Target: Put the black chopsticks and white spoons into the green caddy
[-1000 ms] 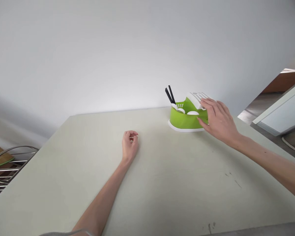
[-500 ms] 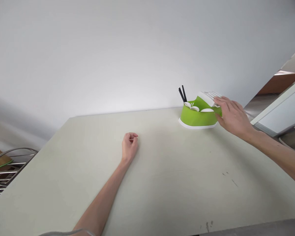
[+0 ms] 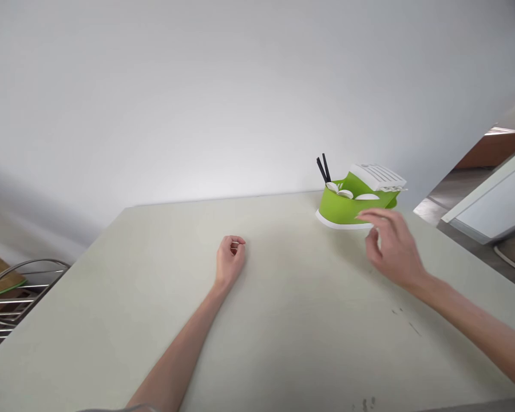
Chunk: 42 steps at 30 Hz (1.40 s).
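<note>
A green utensil holder (image 3: 340,209) with a white base stands at the table's far right. Black chopsticks (image 3: 323,168) and white spoons (image 3: 344,194) stick out of its front part. Its raised white slotted top (image 3: 380,174) has small white pieces at its right edge. My right hand (image 3: 392,246) is in front of the holder, apart from it as far as I can see, thumb and fingers spread with nothing between them. On the middle of the table rests my left hand (image 3: 230,260), fingers loosely curled in; nothing shows inside them.
The pale table (image 3: 283,320) meets a white wall (image 3: 223,103) at the back. A metal rack (image 3: 23,292) is beyond the left edge. To the right of the table is a white panel (image 3: 493,197) above the floor.
My right hand has come off the holder's slotted top and moved down towards me. My left hand has stayed in place on the table.
</note>
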Tool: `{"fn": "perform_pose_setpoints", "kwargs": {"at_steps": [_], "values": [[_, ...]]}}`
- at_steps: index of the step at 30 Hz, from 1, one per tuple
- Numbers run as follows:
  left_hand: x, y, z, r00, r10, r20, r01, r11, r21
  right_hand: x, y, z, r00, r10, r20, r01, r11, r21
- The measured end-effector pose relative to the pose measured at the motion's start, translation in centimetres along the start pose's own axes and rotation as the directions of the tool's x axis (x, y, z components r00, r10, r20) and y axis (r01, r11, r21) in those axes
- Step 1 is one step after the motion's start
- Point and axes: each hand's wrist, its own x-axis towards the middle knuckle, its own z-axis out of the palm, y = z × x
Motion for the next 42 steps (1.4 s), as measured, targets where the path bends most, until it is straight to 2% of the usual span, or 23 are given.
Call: {"fn": "perform_pose_setpoints", "kwargs": {"at_steps": [3, 7, 12, 17, 19, 22, 24, 26, 34, 42], "values": [[-0.2, 0.4, -0.1, 0.996, -0.057, 0.075, 0.058, 0.998, -0.018, -0.2, -2.8, 1.8, 0.987, -0.087, 0.135, 0.059, 0.978, 0.2], [-0.4, 1.1, -0.3, 0.989, -0.078, 0.128, 0.094, 0.988, -0.12, 0.3, -5.8, 4.8, 0.965, -0.118, 0.232, 0.008, 0.904, 0.427], [-0.4, 1.2, -0.1, 0.974, -0.125, 0.191, 0.157, 0.974, -0.163, 0.6, -7.6, 7.8, 0.906, -0.074, 0.416, -0.191, 0.807, 0.559], [0.0, 0.9, 0.1, 0.973, -0.151, 0.175, 0.191, 0.95, -0.245, -0.4, -7.3, 9.5, 0.8, -0.031, 0.599, -0.409, 0.702, 0.584], [0.1, 0.9, 0.1, 0.972, -0.161, 0.174, 0.201, 0.948, -0.248, -0.9, -6.8, 9.8, 0.749, 0.025, 0.662, -0.529, 0.625, 0.574], [0.3, 1.1, 0.2, 0.967, -0.171, 0.189, 0.211, 0.954, -0.214, -1.4, -5.9, 9.8, 0.673, 0.159, 0.723, -0.704, 0.437, 0.56], [0.3, 1.2, 0.2, 0.965, -0.18, 0.191, 0.216, 0.958, -0.186, -1.4, -5.5, 9.7, 0.628, 0.236, 0.742, -0.771, 0.321, 0.55], [0.3, 1.4, 0.2, 0.964, -0.186, 0.192, 0.217, 0.963, -0.159, -1.4, -5.4, 9.7, 0.605, 0.269, 0.749, -0.795, 0.264, 0.546], [0.3, 1.5, 0.3, 0.965, -0.177, 0.195, 0.199, 0.975, -0.097, -1.6, -6.0, 9.5, 0.566, 0.276, 0.777, -0.821, 0.277, 0.5], [0.3, 1.2, 0.3, 0.958, -0.192, 0.215, 0.209, 0.976, -0.06, -1.5, -6.0, 9.5, 0.574, 0.281, 0.769, -0.813, 0.302, 0.497]]}}
